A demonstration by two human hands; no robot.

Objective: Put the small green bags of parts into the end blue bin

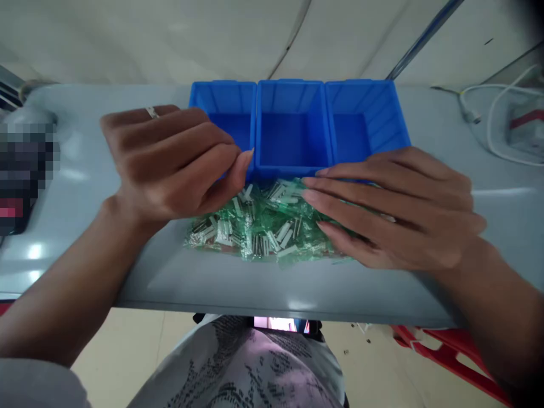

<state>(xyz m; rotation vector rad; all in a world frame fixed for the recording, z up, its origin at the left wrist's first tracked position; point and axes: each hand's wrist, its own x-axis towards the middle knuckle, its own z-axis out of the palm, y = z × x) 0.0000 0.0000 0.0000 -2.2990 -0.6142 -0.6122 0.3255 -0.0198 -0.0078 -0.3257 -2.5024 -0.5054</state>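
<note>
right grip (402, 209), fingers apart, rests on green packets (272, 229); left grip (176, 161), together, beside them.

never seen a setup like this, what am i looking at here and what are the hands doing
There is no robot here, just a person's two bare hands. The one picture comes from a camera on their head, looking down. On the table stand three blue bins side by side, with green plastic full of small pale pieces in front. The left hand is curled; its grip is hidden. The right hand spreads its fingers over the plastic, with no clear grip.
</note>
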